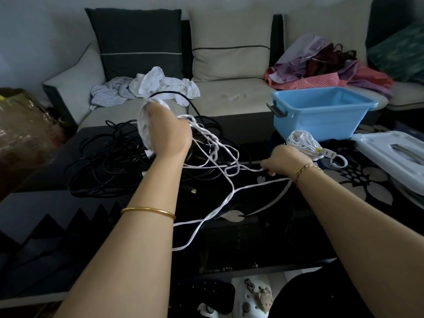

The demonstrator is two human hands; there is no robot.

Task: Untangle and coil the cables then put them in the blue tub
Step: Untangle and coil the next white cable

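My left hand (168,131) is raised over the dark table and grips a coil of white cable (144,125) wound around it. Loose white cable (229,193) trails from that coil in loops across the table. My right hand (283,160) pinches a strand of this white cable low on the table. A tangle of black cables (107,161) lies left of centre behind my left arm. A second white cable bundle with a plug block (307,143) rests beside my right hand. The blue tub (319,118) stands at the back right, with nothing visible inside.
A sofa (229,95) with cushions runs behind the table, with white clothes (160,84) and coloured fabric (325,67) on it. A white plastic lid (394,154) lies at the right edge. The table (275,237) is dark glass with a leaf pattern.
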